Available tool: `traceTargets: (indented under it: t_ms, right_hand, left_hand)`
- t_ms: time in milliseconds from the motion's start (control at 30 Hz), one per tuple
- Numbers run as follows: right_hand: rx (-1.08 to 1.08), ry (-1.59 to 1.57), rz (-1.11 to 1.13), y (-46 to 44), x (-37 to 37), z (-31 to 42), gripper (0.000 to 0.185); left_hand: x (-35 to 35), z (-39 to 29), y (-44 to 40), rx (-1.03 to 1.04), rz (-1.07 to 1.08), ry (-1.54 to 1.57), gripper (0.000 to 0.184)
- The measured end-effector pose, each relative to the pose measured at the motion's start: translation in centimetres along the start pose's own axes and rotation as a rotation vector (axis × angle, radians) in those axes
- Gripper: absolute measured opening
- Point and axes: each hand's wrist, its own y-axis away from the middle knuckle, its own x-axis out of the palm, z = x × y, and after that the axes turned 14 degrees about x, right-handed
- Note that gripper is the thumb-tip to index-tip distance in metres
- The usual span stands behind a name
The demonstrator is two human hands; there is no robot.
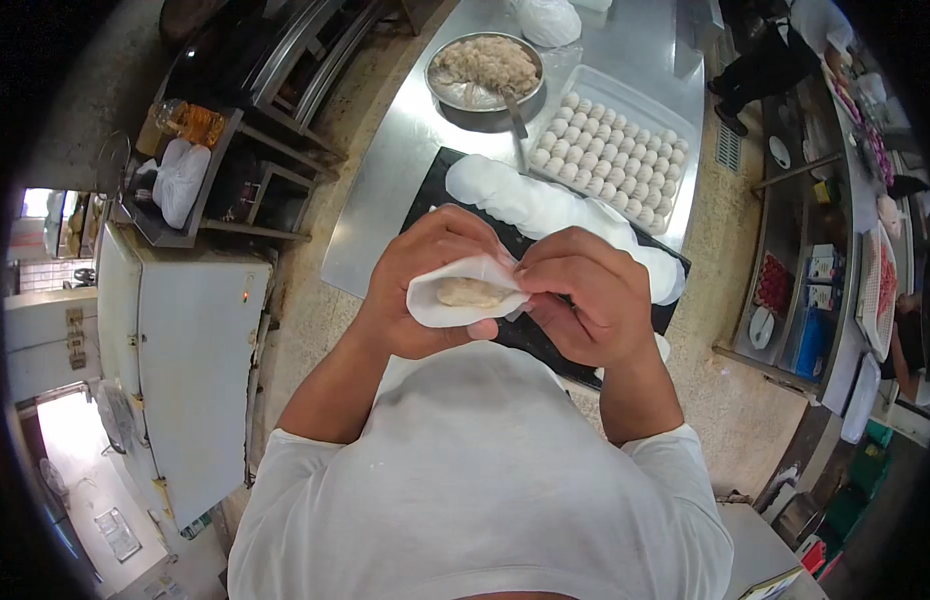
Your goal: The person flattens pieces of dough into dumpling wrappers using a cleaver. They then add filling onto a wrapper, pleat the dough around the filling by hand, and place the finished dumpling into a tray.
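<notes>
My left hand (410, 265) cups a dumpling wrapper (425, 300), a thin white round of dough folded up at the sides. Pale filling (470, 293) lies inside it. At the wrapper's right edge, the fingers of my right hand (595, 290) pinch the dough together. Beyond both hands, overlapping white wrappers (560, 208) lie in a long row on a black board (430, 195). Further off is a metal bowl (473, 108) heaped with filling mixture (485, 62), with a flat-handled utensil (515, 115) leaning in it. Rows of round, pleated dumplings (610, 150) fill a white tray (680, 112).
The metal table (370, 210) stretches away before me, with a white plastic bag (548, 22) at its far end. On my left are a white freezer (190, 370) and a shelf with an oil bottle (193, 122). A person (770, 65) stands at the far right near loaded shelves (785, 260).
</notes>
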Motion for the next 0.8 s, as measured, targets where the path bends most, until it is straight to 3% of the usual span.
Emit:
traceTargets:
  t_ms: [67,167,300,467,567,700,767,800]
  right_hand:
    - [-0.018,0.033,0.091,0.2,0.0,-0.3,0.033]
    - [-0.034,0.091,0.04,0.3,-0.2,-0.1,0.033]
    - [-0.01,0.045,-0.1,-0.4,0.2,0.8,0.033]
    - [-0.025,0.094,0.073,0.3,0.1,0.2,0.035]
    - [-0.037,0.028,-0.076,-0.1,0.5,0.6,0.033]
    - [-0.008,0.062,-0.037,-0.4,0.4,0.7,0.032]
    - [0.007,0.057,0.052,0.0,0.2,0.4,0.033]
    - [0.008,0.056,0.053,0.0,0.2,0.4,0.033]
  left_hand:
    - [0.8,0.5,0.3,0.086,-0.207,0.005,0.046]
    - [-0.4,0.2,0.2,0.074,-0.043,-0.076,0.046]
    - [-0.3,0.0,-0.3,0.053,-0.006,-0.084,0.045]
    - [0.5,0.9,0.7,0.114,-0.227,-0.008,0.041]
    - [-0.3,0.4,0.1,0.085,-0.072,-0.037,0.038]
    - [0.1,0.4,-0.2,0.094,-0.032,-0.048,0.036]
    - [1.8,0.3,-0.1,0.077,-0.373,0.087,0.036]
    - [1.5,0.5,0.1,0.076,-0.373,0.086,0.036]
